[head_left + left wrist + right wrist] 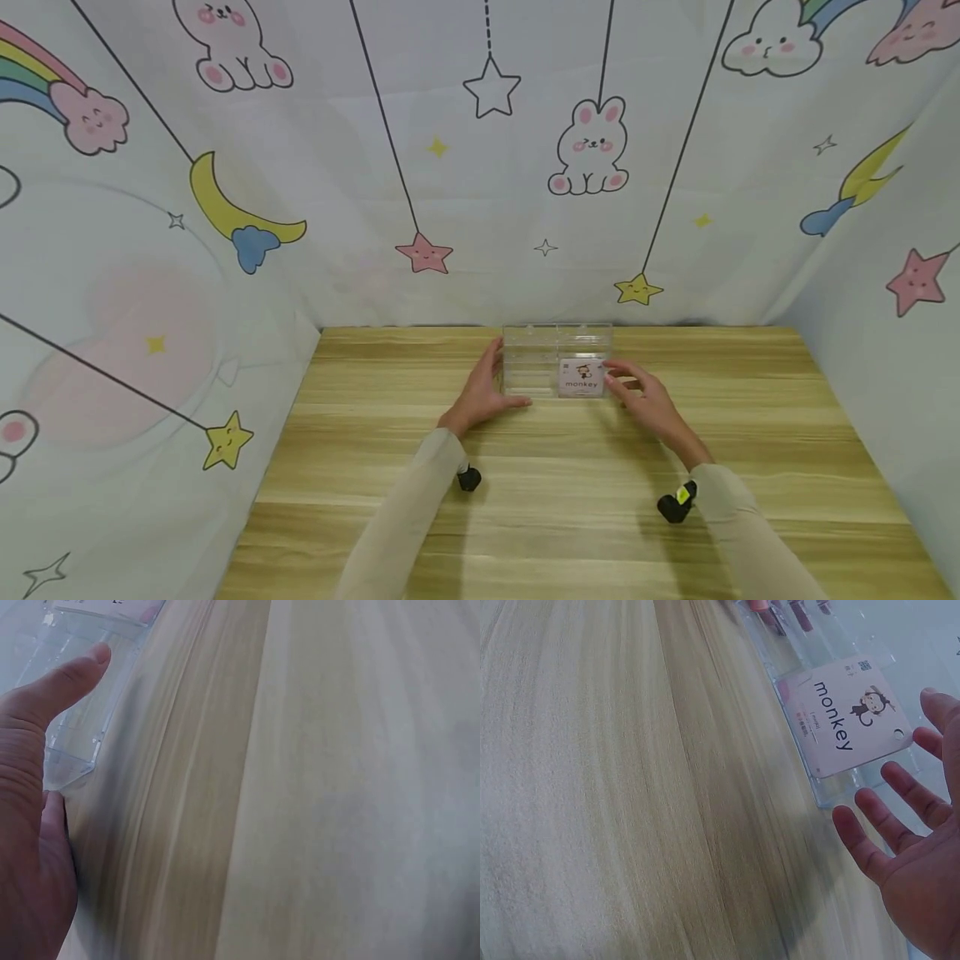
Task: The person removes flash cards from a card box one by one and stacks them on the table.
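Note:
A clear plastic organizer (529,382) with stepped compartments rests near the back of the table. In its front right compartment leans a white card (581,385) printed with a monkey picture and the word "monkey". My left hand (480,398) is at the organizer's left side, its fingers along that side and its straight thumb stretched across the front edge. To the right of the card is my right hand (651,407), fingers spread and fingertips at the card's right edge. The right wrist view shows the card (847,724) with a small hole in one corner and nothing gripped by the fingers.
The wood-grain table (570,517) extends in front and to both sides. A white curtain (510,192) printed with rabbits, stars and moons hangs behind the table, with similar cloth at the left and right. Dark wrist cameras (469,478) sit at both cuffs.

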Motion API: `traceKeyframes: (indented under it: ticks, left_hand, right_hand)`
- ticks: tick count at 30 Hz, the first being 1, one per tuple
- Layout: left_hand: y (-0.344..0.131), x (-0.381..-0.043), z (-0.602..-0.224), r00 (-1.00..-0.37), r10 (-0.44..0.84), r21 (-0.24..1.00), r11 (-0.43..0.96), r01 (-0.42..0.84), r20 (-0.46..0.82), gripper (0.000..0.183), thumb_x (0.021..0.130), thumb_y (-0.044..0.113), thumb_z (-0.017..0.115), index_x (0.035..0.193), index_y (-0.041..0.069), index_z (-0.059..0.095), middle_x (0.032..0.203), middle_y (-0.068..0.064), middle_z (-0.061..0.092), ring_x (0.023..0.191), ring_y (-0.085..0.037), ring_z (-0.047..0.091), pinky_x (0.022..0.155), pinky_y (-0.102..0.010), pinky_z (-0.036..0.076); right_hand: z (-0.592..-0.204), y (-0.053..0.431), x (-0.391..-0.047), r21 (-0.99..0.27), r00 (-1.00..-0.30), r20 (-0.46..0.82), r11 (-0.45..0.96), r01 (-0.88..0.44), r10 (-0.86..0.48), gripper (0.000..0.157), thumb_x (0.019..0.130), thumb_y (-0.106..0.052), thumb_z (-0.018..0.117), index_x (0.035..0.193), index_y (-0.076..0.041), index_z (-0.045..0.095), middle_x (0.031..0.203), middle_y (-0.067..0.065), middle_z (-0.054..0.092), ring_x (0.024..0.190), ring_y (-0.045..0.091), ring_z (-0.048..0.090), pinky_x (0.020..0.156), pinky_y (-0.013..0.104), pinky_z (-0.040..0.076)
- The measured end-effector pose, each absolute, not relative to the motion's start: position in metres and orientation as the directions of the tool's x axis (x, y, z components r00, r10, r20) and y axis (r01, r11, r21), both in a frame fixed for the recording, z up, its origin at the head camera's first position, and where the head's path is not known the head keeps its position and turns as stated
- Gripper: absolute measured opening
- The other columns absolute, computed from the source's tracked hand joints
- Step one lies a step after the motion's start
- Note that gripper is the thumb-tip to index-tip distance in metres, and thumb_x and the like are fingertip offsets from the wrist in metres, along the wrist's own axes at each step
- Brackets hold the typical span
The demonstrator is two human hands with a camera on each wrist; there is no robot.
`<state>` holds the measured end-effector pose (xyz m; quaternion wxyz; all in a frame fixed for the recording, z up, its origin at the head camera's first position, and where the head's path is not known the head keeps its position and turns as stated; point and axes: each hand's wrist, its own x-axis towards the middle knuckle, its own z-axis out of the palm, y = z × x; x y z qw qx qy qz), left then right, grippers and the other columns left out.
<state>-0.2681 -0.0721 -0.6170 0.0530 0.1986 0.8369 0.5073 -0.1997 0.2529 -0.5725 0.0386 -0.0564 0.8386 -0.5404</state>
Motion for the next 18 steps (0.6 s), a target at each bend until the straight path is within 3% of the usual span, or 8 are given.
traceKeyframes:
  ticks: [5,10,18]
  left_hand:
    - [-0.068,-0.273,-0.617,-0.919,0.385,0.864,0.43,0.262,0.087,0.137,0.07,0.028,0.1,0.168,0.018,0.005,0.17,-0.01,0.023,0.152,-0.022,0.031,0.122,-0.028,0.03]
    - [-0.067,-0.278,-0.616,-0.914,0.397,0.852,0.444,0.277,0.091,0.141,0.068,0.026,0.101,0.168,0.014,0.001,0.171,-0.013,0.019,0.153,-0.024,0.028,0.122,-0.031,0.029]
    - [-0.066,-0.284,-0.618,-0.91,0.407,0.818,0.494,0.293,0.08,0.14,0.069,0.028,0.1,0.167,0.012,0.001,0.17,-0.015,0.019,0.153,-0.025,0.028,0.122,-0.03,0.031]
  right_hand:
    - [-0.575,0.254,-0.2,-0.906,-0.992,-0.014,0.421,-0.042,-0.128,0.047,0.107,-0.035,0.06,0.147,-0.01,0.056,0.138,0.023,0.058,0.116,0.043,0.061,0.086,0.049,0.06]
    - [-0.573,0.253,-0.198,-0.908,-0.992,-0.023,0.419,-0.031,-0.123,0.047,0.108,-0.031,0.058,0.149,-0.008,0.054,0.14,0.025,0.056,0.118,0.045,0.059,0.088,0.055,0.059]
    - [-0.541,0.242,-0.187,-0.91,-0.99,-0.026,0.413,-0.033,-0.137,0.044,0.109,-0.021,0.057,0.146,0.002,0.053,0.138,0.03,0.056,0.117,0.048,0.058,0.091,0.065,0.055]
